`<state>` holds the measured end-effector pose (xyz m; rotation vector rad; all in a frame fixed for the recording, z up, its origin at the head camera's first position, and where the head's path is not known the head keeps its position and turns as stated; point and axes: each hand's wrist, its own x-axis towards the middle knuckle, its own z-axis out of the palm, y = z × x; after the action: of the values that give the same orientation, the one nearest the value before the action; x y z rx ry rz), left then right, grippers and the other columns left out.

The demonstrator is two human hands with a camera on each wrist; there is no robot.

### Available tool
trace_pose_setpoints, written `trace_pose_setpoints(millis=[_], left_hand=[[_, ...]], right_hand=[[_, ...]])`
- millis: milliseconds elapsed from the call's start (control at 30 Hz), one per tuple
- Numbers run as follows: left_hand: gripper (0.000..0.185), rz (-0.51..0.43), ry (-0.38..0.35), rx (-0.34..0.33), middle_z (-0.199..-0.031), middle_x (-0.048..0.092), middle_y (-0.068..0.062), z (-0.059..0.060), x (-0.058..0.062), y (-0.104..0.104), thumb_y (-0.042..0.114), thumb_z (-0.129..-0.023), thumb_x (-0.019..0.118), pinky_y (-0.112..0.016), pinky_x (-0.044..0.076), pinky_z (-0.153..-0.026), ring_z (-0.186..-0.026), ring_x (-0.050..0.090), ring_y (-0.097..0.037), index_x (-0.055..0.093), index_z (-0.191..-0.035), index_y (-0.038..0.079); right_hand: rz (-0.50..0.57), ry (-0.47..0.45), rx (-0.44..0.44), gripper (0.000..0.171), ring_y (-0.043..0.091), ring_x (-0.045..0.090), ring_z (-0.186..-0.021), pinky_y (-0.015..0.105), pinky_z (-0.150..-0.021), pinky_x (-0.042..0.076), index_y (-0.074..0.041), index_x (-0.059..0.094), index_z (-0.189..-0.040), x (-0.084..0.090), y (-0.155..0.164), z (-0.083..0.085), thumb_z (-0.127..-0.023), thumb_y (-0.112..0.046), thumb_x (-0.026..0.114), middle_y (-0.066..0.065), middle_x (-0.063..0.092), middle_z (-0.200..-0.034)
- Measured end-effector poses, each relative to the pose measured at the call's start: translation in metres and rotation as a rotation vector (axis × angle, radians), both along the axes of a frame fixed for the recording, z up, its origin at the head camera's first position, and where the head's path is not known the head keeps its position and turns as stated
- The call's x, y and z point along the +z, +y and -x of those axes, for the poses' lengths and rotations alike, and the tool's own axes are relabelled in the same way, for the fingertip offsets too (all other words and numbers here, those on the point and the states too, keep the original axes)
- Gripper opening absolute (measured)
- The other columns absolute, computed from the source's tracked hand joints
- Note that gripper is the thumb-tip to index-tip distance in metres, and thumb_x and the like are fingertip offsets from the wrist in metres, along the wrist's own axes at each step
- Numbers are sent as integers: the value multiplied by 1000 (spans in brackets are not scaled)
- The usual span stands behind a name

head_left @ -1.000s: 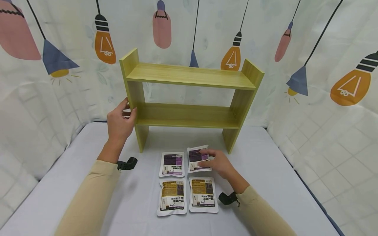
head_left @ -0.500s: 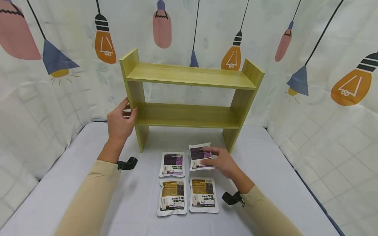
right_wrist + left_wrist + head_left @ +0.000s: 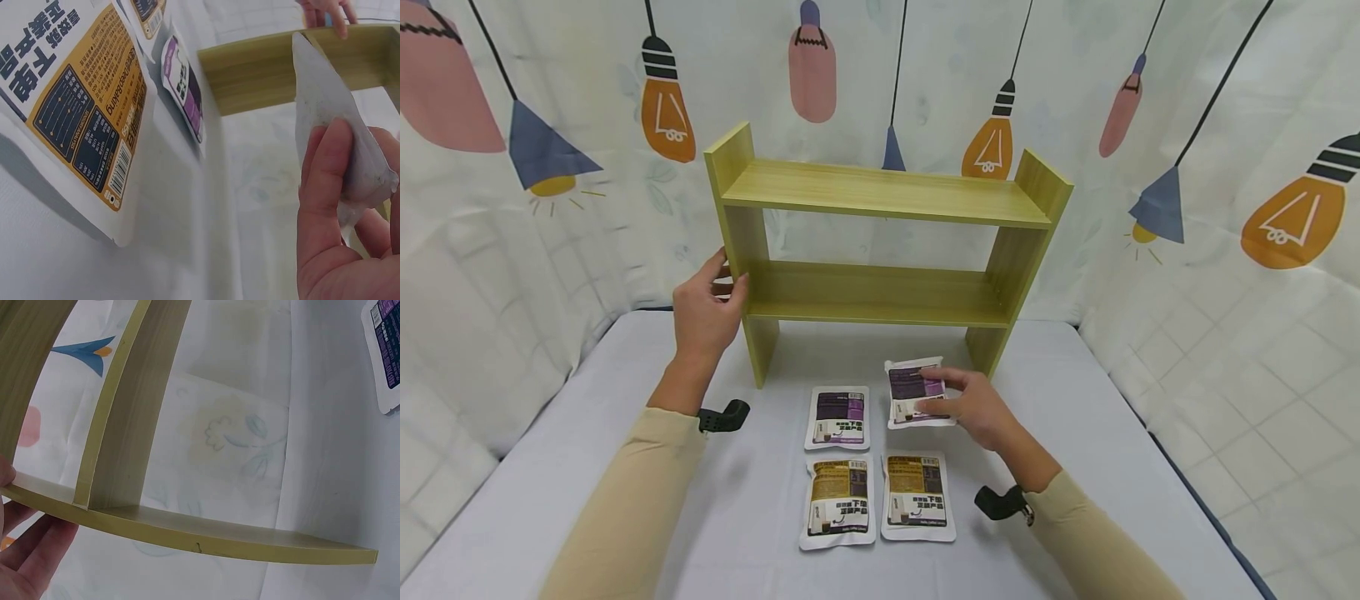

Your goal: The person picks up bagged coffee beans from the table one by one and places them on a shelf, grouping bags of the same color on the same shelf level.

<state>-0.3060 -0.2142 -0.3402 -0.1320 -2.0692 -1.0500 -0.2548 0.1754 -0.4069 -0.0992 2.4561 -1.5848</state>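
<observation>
Right hand: right hand (image 3: 981, 408), centre right of the frame, pinches the purple packet (image 3: 914, 392) by its right edge, lifted clear of the table (image 3: 550, 467).
Left hand: left hand (image 3: 703, 308), centre left, fingers curled round the left upright of the wooden shelf (image 3: 880, 242).
Neighbours: second purple packet (image 3: 838, 417) just left of the held one; two orange packets (image 3: 877, 498) below, side by side.
Obstruction: shelf's right leg stands near, above the held packet.
Open room: bare cloth to the right and lower left; both shelf boards bare.
Backdrop: lamp-print curtain (image 3: 1225, 125).
</observation>
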Motion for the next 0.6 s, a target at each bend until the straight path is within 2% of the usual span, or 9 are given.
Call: trace_pose_setpoints(millis=[600], left_hand=[[46,3,4,1,-130,72,-13,0,0,0,16,-99,64,-55,62,-83,-99,75,-38,61,-144,20]], right_hand=[[41,8,24,58,29,60,-118,26,-84,58,-22,69,-135,17,12,-4,-81,-27,88,11,57,-146]])
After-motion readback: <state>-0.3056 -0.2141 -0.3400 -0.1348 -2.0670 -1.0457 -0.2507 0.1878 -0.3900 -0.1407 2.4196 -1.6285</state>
